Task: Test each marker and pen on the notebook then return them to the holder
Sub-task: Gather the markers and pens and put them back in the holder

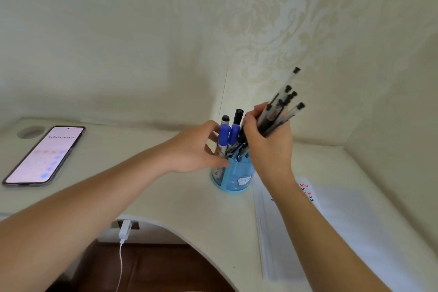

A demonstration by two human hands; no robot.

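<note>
A blue pen holder (239, 178) with cartoon prints stands on the cream desk (180, 197), near the wall. My left hand (194, 149) grips its rim from the left side. Two blue markers (228, 134) with black ends stand upright in it. My right hand (270, 140) holds a bundle of several clear pens with black caps (282, 106), tilted up to the right, their lower ends at the holder's mouth. An open white notebook (343, 225) lies to the right, with small red and black check marks (307, 191) near its top.
A phone (45, 155) with a lit screen lies at the left of the desk, beside a round cable hole (30, 131). A white charger and cable (124, 232) hang below the desk's curved front edge. Patterned walls close in behind and on the right.
</note>
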